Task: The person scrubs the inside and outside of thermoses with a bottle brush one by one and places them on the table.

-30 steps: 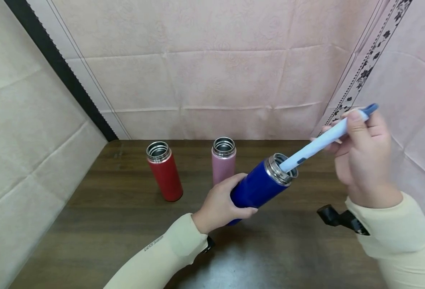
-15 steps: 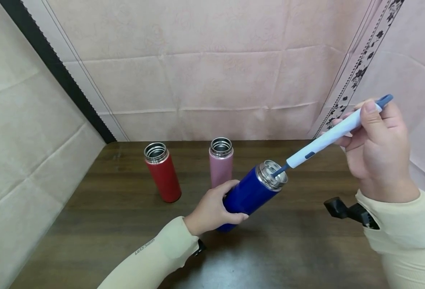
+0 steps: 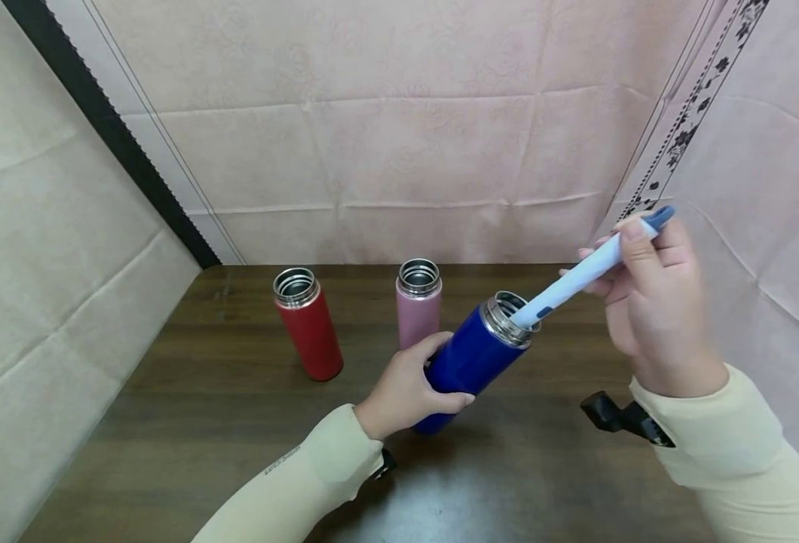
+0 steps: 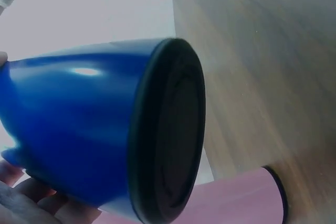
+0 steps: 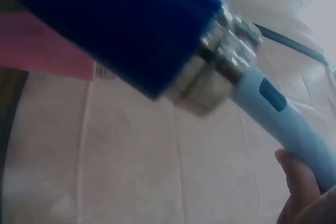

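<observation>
Tilted with its mouth toward the upper right, a blue steel bottle (image 3: pixel 470 362) is gripped round its body by my left hand (image 3: pixel 406 392). Its black base (image 4: pixel 176 135) is lifted off the table in the left wrist view. My right hand (image 3: pixel 664 309) pinches the light blue handle of a bottle brush (image 3: pixel 586 268) near its dark blue end. The handle's lower end reaches into the bottle's steel neck (image 5: pixel 215 72), seen in the right wrist view. The brush head is hidden inside the bottle.
A red bottle (image 3: pixel 310 335) without a lid stands on the left of the wooden table (image 3: pixel 223 422). An uncapped pink bottle (image 3: pixel 418 313) stands behind the blue one. Pale cloth walls (image 3: pixel 406 151) enclose the back and sides.
My right hand drew the brush up and right, baring its thin dark stem, then pushed it back down-left into the bottle. The blue bottle shifted slightly left overall.
</observation>
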